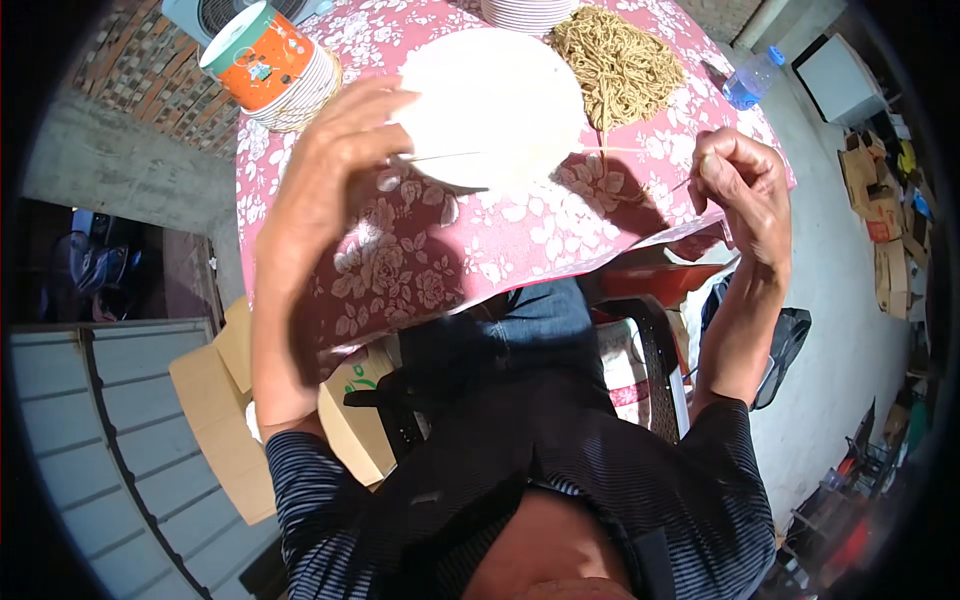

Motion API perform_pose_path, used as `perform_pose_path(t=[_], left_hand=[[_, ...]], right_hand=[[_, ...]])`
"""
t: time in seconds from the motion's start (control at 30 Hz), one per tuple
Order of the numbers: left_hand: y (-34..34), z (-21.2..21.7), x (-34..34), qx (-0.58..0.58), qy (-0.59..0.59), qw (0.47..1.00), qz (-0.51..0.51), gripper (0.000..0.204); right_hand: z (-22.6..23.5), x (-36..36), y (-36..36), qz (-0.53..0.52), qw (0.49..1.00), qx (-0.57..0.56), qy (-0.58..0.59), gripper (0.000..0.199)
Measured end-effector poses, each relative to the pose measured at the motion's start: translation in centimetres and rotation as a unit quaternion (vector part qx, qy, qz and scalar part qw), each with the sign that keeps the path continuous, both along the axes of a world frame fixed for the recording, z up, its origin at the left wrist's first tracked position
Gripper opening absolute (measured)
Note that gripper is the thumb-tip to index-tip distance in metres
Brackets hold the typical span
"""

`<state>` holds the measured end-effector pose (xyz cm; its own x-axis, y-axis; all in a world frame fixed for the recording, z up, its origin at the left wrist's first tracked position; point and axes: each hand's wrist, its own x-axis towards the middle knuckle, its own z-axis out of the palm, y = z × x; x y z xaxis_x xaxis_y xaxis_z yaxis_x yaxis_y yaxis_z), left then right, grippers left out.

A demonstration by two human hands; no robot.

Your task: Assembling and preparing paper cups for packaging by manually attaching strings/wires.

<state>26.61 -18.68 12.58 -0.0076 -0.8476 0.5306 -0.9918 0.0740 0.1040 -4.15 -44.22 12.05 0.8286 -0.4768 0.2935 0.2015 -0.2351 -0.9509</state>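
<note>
Hands are raised over the table (470,250), which is covered by a pink cloth printed with white flowers. The left hand (335,160) is closed on the rim of a white round plate (495,100), thumb and fingers clamped at its left edge, and the plate is held tilted above the cloth near the middle of the table. The right hand (745,190) is lifted at the table's right edge, its fingers pinched together on the end of a thin pale strand (520,153). The strand is stretched taut between the two hands, across the lower part of the plate. Whether its left end is pinned under the left thumb cannot be told. A heap of tan string-like strands (620,60) is seen just beyond the plate, on the far right of the cloth. A stack of white plates (525,12) is cut off at the far edge. At the far left of the table an orange paper cup (262,55) is set on top of a nested stack of cups. A clear plastic bottle (750,78) with a blue cap is lying off the right corner. Cardboard boxes (225,410) are seen under the table on the left.
</note>
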Motion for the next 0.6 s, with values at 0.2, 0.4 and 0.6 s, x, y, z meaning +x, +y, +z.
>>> perform_pose_path(t=[0.2,0.4,0.6], left_hand=[[2.4,1.3,2.9,0.039,-0.045,0.994,0.096,0.039],[-1.2,0.8,-4.8,-0.115,0.224,0.968,-0.008,0.021],[-5.4,0.8,-10.6,0.015,0.327,0.94,-0.096,0.027]], right_hand=[[-0.7,0.3,0.5,0.048,0.997,0.053,0.032,0.025],[-0.1,3.7,3.9,0.124,0.984,0.099,0.079,0.028],[-0.2,4.5,4.2,0.125,0.98,0.115,0.102,0.03]])
